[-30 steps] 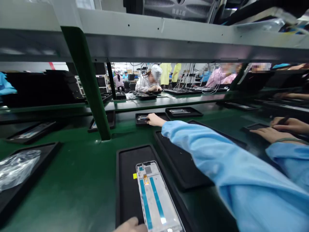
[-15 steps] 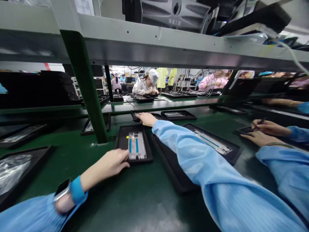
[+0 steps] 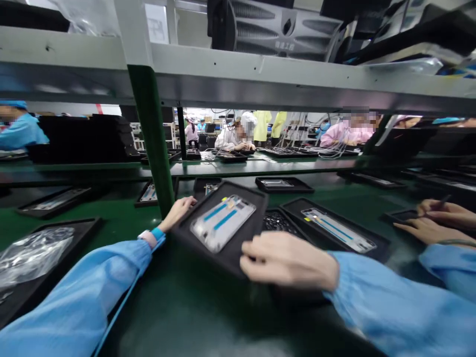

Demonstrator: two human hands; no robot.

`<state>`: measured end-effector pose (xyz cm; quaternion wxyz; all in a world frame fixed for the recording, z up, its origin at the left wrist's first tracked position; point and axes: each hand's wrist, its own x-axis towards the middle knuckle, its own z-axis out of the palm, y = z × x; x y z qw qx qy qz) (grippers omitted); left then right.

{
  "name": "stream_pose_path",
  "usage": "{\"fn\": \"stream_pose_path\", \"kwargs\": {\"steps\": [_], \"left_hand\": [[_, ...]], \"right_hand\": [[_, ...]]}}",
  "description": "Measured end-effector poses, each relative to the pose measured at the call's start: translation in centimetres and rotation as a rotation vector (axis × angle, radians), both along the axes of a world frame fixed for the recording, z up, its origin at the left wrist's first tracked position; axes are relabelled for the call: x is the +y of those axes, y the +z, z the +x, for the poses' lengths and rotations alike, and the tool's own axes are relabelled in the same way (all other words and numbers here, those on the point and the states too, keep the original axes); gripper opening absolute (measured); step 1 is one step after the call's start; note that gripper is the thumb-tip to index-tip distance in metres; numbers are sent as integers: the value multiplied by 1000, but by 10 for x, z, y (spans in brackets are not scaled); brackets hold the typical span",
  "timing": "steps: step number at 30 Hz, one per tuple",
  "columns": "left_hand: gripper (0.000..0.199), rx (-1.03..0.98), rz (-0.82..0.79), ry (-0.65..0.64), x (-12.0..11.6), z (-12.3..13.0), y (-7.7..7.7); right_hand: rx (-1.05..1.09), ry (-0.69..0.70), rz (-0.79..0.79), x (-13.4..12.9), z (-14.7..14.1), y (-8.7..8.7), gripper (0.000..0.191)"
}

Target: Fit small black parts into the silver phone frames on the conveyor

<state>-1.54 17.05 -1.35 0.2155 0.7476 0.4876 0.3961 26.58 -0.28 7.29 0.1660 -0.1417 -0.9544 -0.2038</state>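
My right hand (image 3: 286,259) grips the near right edge of a black tray (image 3: 238,258), which is tilted and raised off the green bench. In that tray lies a silver phone frame (image 3: 225,223) with two blue strips and a yellow tab. My left hand (image 3: 181,210) reaches forward beside the green post, near the tray's far left side; its fingers are partly bent, and whether they hold anything is unclear. Just behind the raised tray sits a small black tray (image 3: 208,184). To the right, another black tray (image 3: 379,246) carries a silver frame (image 3: 338,230).
A green post (image 3: 150,134) rises left of centre to a low grey shelf (image 3: 260,79). Clear plastic bags (image 3: 33,253) lie in a tray at the left. Small dark parts (image 3: 280,221) fill a tray at centre. A co-worker's hands (image 3: 427,225) are at the right.
My right hand has come back from the far tray and gripped the tray with the phone frame, now lifted and tilted. My left hand has moved forward, away from that tray's near left edge. The view has shifted.
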Motion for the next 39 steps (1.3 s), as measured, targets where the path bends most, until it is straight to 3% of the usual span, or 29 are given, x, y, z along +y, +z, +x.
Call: {"fn": "stream_pose_path", "kwargs": {"steps": [4, 8, 13, 15, 18, 21, 27, 39], "left_hand": [[57, 60, -89, -83, -32, -24, 1], [57, 149, -114, -107, -71, -38, 1], [46, 257, -70, -39, -98, -38, 2], [44, 279, -30, 9, -98, -31, 1], [38, 312, 26, 41, -93, -18, -2], [34, 345, 62, 35, -86, -5, -7], [33, 356, 68, 13, -82, 3, -12], [36, 320, 30, 29, -95, 10, 0]], "right_hand": [[27, 214, -99, -53, -10, -38, 13], [-6, 217, -282, -64, -22, -56, 9], [165, -9, -616, -27, 13, -41, 21], [285, -218, -646, -1, 43, -32, 14], [359, -637, -634, 38, 86, -28, 9], [373, -797, -636, 62, 114, -38, 11], [346, -850, -681, 66, 126, -60, 14], [305, -744, -593, 66, 127, -65, 16]]}}
